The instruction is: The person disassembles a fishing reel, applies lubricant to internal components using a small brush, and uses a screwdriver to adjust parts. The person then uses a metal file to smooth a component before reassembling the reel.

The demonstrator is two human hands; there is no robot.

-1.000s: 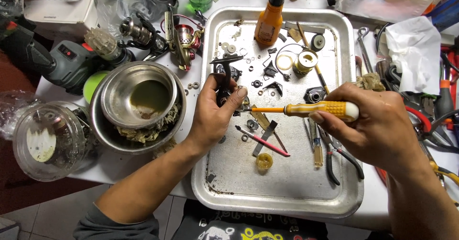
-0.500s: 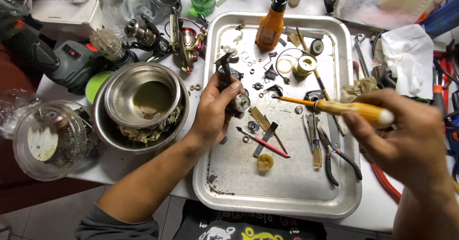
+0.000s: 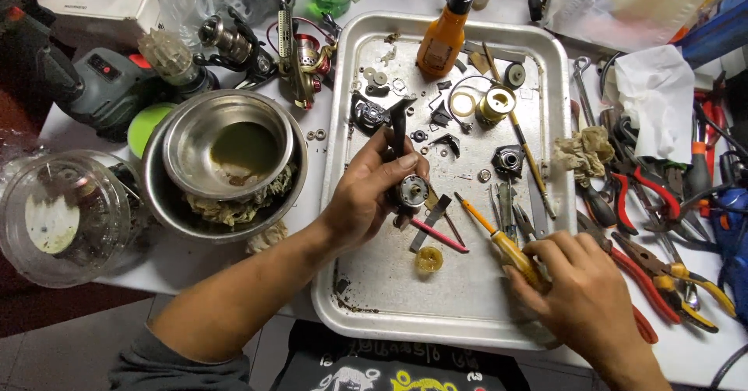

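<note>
- Reel body (image 3: pixel 405 179), black with a round silver face, is clamped in the left hand (image 3: pixel 368 196) above the middle of the metal tray (image 3: pixel 436 297), thumb pressed against its upper part.
- A yellow-handled screwdriver (image 3: pixel 502 239) is gripped by the right hand (image 3: pixel 580 301) at the tray's lower right rim (fingers wrapped round the handle, tip pointed up and left toward the reel body without touching it).
- A small yellow ring-shaped part (image 3: pixel 428 259) is seen on the tray floor, just below the reel body.
- An orange bottle (image 3: pixel 441 42) with a black nozzle is stood at the tray's top edge.
- Stacked steel bowls (image 3: pixel 226 165) are set just left of the tray.
- Pliers with red and yellow grips (image 3: pixel 662 258) are laid off the tray's right side.
</note>
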